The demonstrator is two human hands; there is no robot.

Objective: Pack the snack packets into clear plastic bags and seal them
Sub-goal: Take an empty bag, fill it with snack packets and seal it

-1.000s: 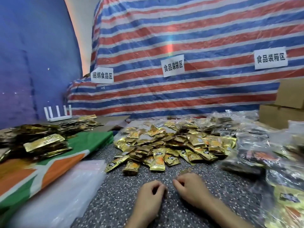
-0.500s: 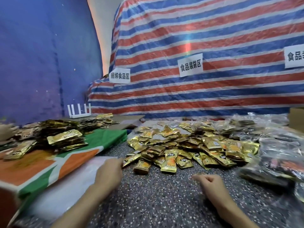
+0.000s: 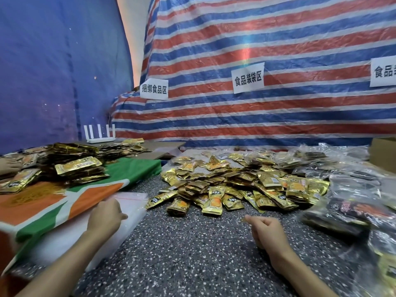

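Listing stack of clear flat plastic bags [image 3: 130, 207]: lies left of us, under our left hand [image 3: 105, 216], pinch unclear. Next, heap of gold foil snack packets [image 3: 225, 185]: ahead, nearer our right hand [image 3: 266, 231], loosely curled, empty. Hands well apart.

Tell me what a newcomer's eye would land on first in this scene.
The heap of gold snack packets in the middle of the speckled table grabs attention first. Behind it, the red, white and blue striped tarp with white signs fills the background. A second stack of gold packets sits on the green-and-orange cloth at left.
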